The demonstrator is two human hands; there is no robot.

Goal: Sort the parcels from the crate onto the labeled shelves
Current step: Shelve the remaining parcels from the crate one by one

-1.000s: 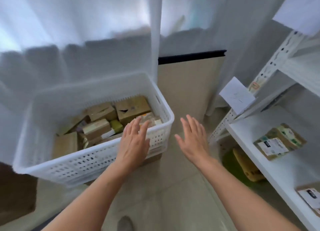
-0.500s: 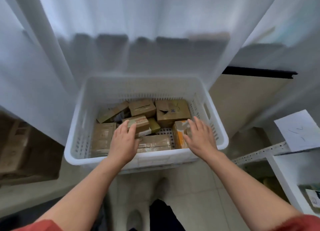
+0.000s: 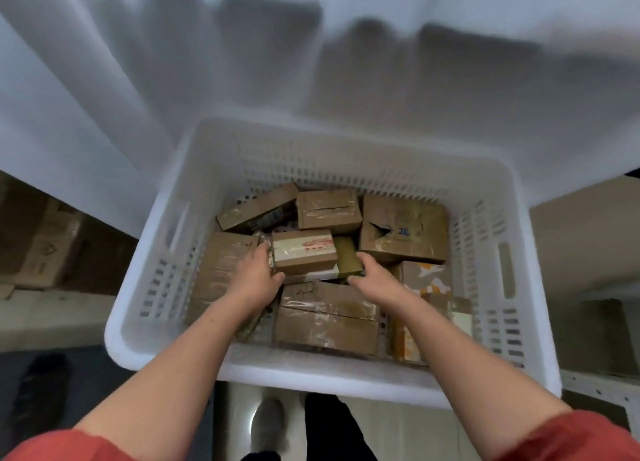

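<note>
The small carton (image 3: 304,251) in the middle of the white slotted crate (image 3: 311,374) carried a white label with red print, too blurred to read. A torn carton (image 3: 403,232) at the far right of the crate showed a few blue marks beside its rip, also unreadable. An orange-and-white parcel (image 3: 427,280) lay against the right wall, its pattern smeared.

Both forearms reached down over the crate's near rim. The left hand (image 3: 254,277) was curled round the left end of the small carton, fingers over its far corner and thumb at its near edge. The right hand (image 3: 375,279) was curled round the end of an olive-green packet (image 3: 348,258) that lay touching the small carton's right side, thumb at the packet's near edge. Whether the packet ran under the carton could not be told.

A long taped carton (image 3: 325,318) lay just below the hands, and more brown cartons filled the rest of the crate. Red sleeves (image 3: 581,440) were cut off by the bottom edge. A pale curtain (image 3: 104,80) hung behind the crate, soft with blur.
</note>
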